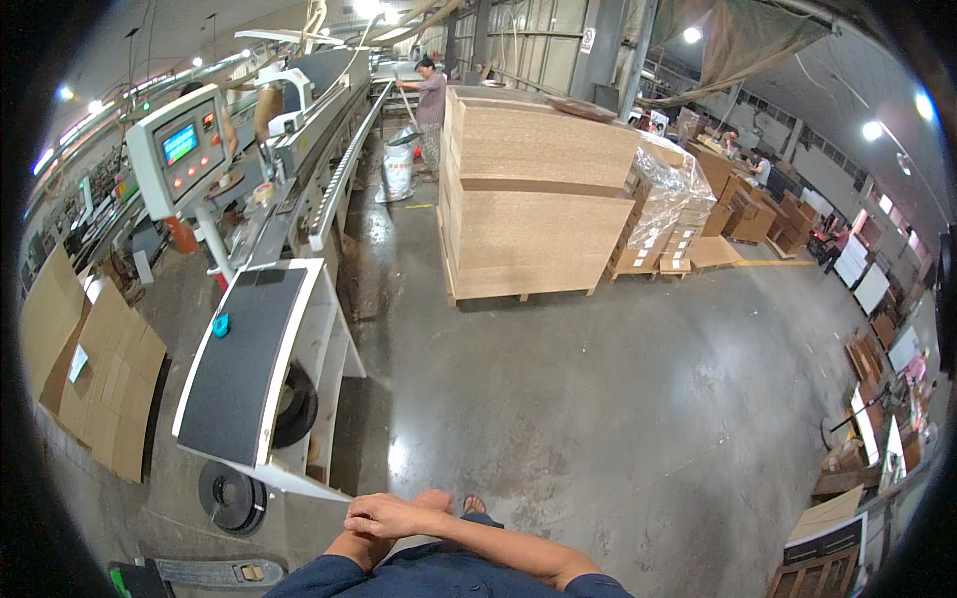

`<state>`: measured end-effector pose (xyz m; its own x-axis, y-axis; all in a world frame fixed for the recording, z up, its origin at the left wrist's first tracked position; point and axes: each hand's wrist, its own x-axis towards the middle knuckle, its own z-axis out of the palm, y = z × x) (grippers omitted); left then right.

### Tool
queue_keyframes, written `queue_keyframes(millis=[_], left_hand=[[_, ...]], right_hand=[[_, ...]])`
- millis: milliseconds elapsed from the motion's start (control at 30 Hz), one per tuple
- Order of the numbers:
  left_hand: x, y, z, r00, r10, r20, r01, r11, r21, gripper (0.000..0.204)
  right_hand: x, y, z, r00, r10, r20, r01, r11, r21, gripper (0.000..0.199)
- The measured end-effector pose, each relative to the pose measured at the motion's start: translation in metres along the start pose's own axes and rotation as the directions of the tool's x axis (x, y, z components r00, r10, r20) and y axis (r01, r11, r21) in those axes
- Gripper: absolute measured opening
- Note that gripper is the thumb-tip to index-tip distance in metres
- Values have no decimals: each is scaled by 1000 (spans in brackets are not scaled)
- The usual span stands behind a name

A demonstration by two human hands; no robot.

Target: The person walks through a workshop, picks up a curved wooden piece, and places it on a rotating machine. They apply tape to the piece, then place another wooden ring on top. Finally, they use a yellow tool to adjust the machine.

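Observation:
My two arms are folded in front of my body at the lower edge of the view, in dark blue sleeves. My right hand (387, 515) comes across from the right, and its fingers curl over my left forearm, holding no object. My left hand (435, 496) is almost wholly hidden behind it, with only a small part showing. The toe of my foot (475, 505) shows just past the hands on the grey concrete floor. Nearest to the hands is a white work table (317, 344) on my left.
The table carries a black mat (244, 369) with a small blue object (220, 325). Black rolls (231, 495) lie under and beside it. A control panel (179, 149) and a long machine (319, 110) stand behind. A tall stack of boards (538, 199) stands ahead, cardboard sheets (100, 379) lie left, and a person (431, 105) is far off.

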<state>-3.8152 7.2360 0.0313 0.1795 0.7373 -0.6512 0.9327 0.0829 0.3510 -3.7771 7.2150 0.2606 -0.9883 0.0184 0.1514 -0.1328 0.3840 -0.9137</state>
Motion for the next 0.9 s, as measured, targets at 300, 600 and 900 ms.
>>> queue_keyframes(millis=[300,600,900], left_hand=[[81,-16,-125,977,-194,-93,185,978,-95,30],[158,-1,-255,816,-567,-113,543,818,-189,28],[351,-142,-393,957,-279,-81,253,937,-242,30]], right_hand=[[42,45,-134,988,37,150,-42,999,29,49],[93,170,-242,992,-94,86,91,995,39,41],[189,239,-457,955,69,288,-68,998,-15,39]])
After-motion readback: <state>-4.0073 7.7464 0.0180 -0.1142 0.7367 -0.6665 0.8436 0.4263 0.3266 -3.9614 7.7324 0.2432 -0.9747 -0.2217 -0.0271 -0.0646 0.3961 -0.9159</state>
